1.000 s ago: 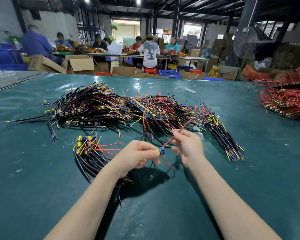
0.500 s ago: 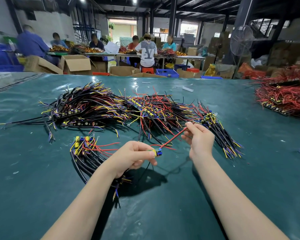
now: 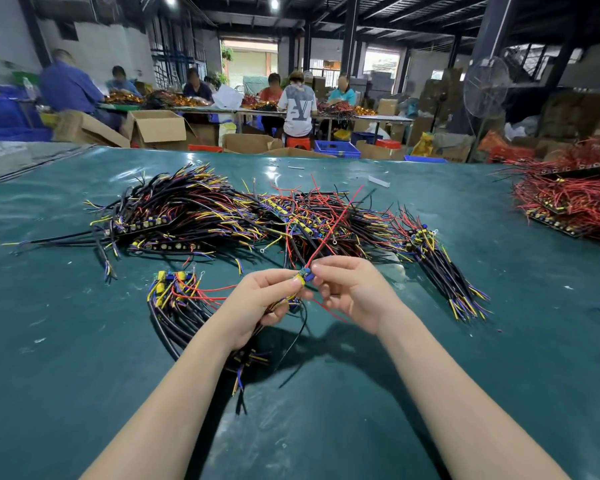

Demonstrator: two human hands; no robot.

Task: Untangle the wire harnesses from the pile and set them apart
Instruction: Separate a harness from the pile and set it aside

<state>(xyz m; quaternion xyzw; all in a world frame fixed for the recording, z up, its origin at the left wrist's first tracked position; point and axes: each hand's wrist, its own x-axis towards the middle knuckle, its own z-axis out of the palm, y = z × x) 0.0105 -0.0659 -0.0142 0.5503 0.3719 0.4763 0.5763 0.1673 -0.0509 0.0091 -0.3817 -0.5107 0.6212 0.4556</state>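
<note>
At the middle of the head view, both hands meet over the green table cover (image 3: 499, 375). The left hand (image 3: 267, 299) has its fingers curled round the dark wires of one wire harness (image 3: 303, 278), thumb and forefinger pinching its small blue-and-yellow connector. The right hand (image 3: 354, 292) pinches the same connector from the 3 o'clock side, its other fingers loosely bent. A red wire (image 3: 333, 225) rises from the connector toward 1 o'clock, across the pile (image 3: 222, 216), which lies at 12 o'clock of the hands, well spread from 10 to 2 o'clock. A thin black wire (image 3: 297, 337) hangs from the left hand toward 6 o'clock. At 9 o'clock of the hands lies a separate bundle (image 3: 174, 299), partly under the left wrist. Another bundle (image 3: 444, 268) lies at 3 o'clock. A red heap (image 3: 575, 199) sits at the far 2 o'clock edge.
</note>
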